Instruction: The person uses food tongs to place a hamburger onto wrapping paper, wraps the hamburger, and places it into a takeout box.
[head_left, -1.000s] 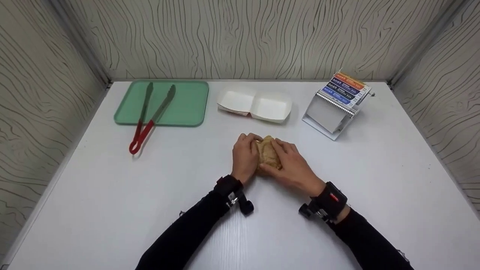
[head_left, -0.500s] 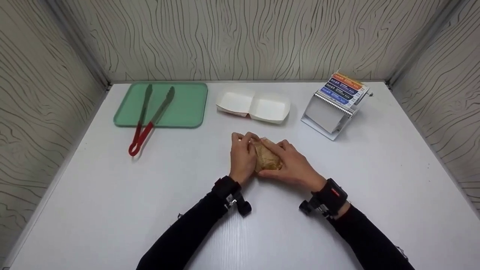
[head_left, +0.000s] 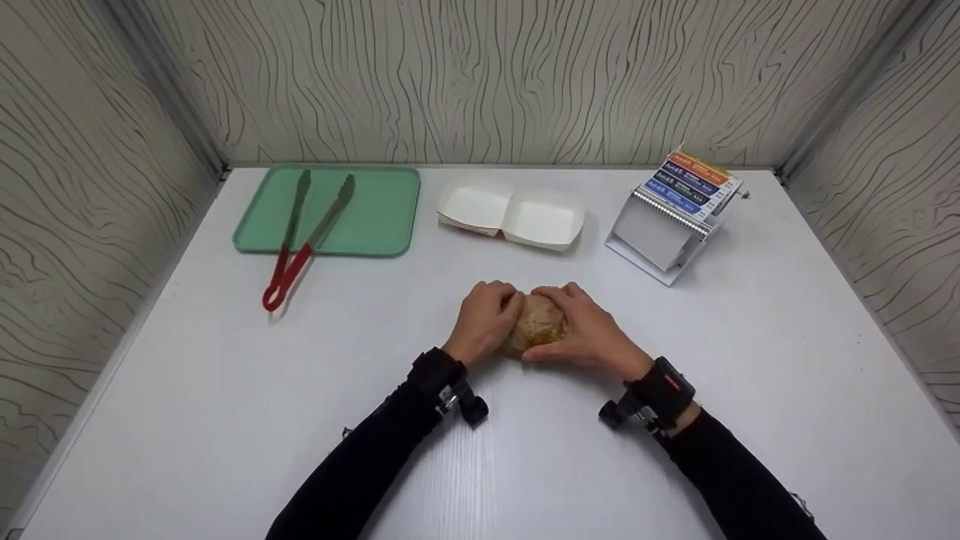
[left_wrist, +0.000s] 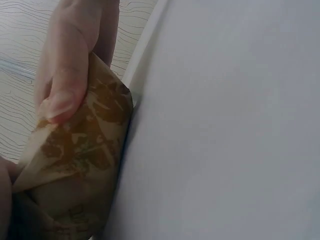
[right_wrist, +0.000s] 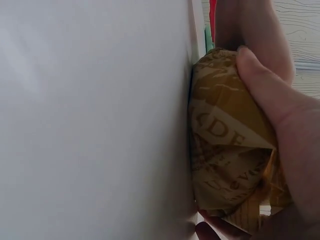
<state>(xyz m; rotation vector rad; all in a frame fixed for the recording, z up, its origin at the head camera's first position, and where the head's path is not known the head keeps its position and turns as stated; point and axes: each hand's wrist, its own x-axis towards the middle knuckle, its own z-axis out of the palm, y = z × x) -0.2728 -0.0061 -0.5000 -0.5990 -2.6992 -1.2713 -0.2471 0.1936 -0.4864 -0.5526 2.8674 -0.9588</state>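
Note:
A round burger wrapped in brown printed paper (head_left: 541,322) sits on the white table between both hands. My left hand (head_left: 481,324) grips its left side with bent fingers. From the right, my right hand (head_left: 598,334) holds it, thumb along the near side and fingers over the far side. Creases, lettering and a pointed paper fold show on the wrapped burger (right_wrist: 227,135) in the right wrist view. In the left wrist view the right thumb (left_wrist: 62,102) presses on the paper, and only a sliver of the left hand shows. The burger's left end is partly hidden by fingers.
An unfolded white paper box (head_left: 544,220) lies beyond the hands. At the far left, red-handled tongs (head_left: 292,266) rest partly on a green tray (head_left: 379,217). A metal label dispenser (head_left: 660,229) with coloured label strips stands at the right. Patterned walls enclose the table.
My left hand has shifted slightly toward me and its fingers have drawn in. My right hand's fingers have spread around the burger. The wrapped burger now looks rounder, with the paper folded closer.

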